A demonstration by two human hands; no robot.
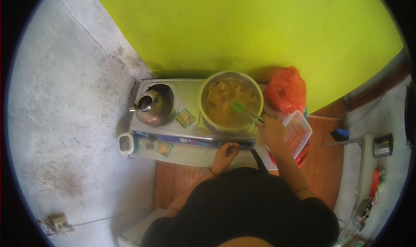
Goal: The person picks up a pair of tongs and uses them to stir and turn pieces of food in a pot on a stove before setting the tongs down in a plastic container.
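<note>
A large metal pot (207, 119) of yellowish-brown broth with pieces in it sits on the right side of a gas stove (190, 89). My right hand (272, 130) is closed around the metal handle of a green-headed cooking utensil (243, 108). Its green end dips into the broth; whether it is tongs or a spatula is hard to tell. At the right part of the stove's front panel (184, 139), my left hand (224, 156) has its fingers curled. Something dark shows between them, too small to make out.
On the left burner stands a metal kettle (158, 110). Seasoning packets (185, 118) lie on and before the stove. A white-lidded container (127, 144) is at the left. Right of the pot are a red plastic bag (286, 91) and a clear plastic box (298, 132).
</note>
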